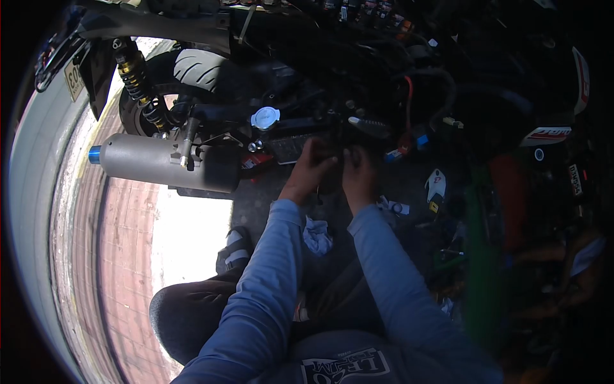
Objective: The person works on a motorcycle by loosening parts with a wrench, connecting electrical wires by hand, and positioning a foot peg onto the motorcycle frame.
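Both hands are raised close together at the side of a partly stripped scooter or motorcycle. My left hand point(310, 168) is closed, thumb and fingers pressed together and pointing toward the right hand. My right hand point(358, 174) is also closed, its thumb at the top. Whatever lies between the fingers is lost in shadow; a thin dark strand point(319, 197) hangs below the left fingers. Just behind the left hand sits a dark ribbed cover point(286, 148). Above it is a round silver cap point(265, 118).
A grey exhaust muffler point(137, 159) with a blue tip extends left, below a gold-and-black shock absorber point(134, 80) and a rear tyre point(199, 67). Crumpled white cloth or paper point(317, 236) lies on the ground between my forearms. A white-and-black piece point(435, 185) lies right.
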A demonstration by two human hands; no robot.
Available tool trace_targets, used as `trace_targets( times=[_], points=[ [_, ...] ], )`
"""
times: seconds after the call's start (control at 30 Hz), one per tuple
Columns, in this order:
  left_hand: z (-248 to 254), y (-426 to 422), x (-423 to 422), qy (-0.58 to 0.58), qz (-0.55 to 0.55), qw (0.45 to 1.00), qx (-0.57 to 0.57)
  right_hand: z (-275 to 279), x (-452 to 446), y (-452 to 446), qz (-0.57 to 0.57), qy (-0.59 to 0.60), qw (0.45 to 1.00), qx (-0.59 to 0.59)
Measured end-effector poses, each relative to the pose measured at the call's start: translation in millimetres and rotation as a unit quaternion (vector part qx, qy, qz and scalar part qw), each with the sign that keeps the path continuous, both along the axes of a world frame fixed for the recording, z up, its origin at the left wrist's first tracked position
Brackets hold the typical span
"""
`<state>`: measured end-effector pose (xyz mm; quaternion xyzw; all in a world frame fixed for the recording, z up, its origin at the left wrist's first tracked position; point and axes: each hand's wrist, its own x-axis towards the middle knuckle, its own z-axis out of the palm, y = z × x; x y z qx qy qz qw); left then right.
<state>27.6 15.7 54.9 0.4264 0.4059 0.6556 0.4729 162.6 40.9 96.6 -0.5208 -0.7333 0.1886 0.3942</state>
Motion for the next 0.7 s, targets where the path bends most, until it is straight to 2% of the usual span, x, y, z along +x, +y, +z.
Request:
trace_targets(
  times=[0.07,0.2,0.23,0.37,0.4,0.53,0.57,0.7],
  points=[
    [0,1,3,-0.034,0.020,0.999,0.001,0,-1,0,0.000,0.031,0.999,-0.015],
    [16,4,13,0.222,0.106,0.964,-0.098,-5,-2,-10,-0.037,0.078,0.996,0.001],
    [19,4,11,0.221,0.106,0.964,-0.099,-4,-3,-10,-0.037,0.077,0.996,0.000],
    [28,5,-7,0.197,-0.008,0.969,-0.150,4,-5,-3,-0.078,0.149,0.983,-0.074],
    [28,4,-9,0.197,-0.009,0.969,-0.149,6,-5,1,-0.079,0.149,0.983,-0.073],
    [26,2,-15,0.128,-0.040,0.981,-0.143,14,-3,18,-0.059,0.070,0.975,-0.205],
    [27,2,-14,0.129,-0.041,0.980,-0.142,14,-2,23,-0.060,0.072,0.974,-0.204],
    [28,-1,-7,-0.027,0.005,0.989,-0.146,6,5,44,0.008,0.145,0.945,-0.293]
  ],
)
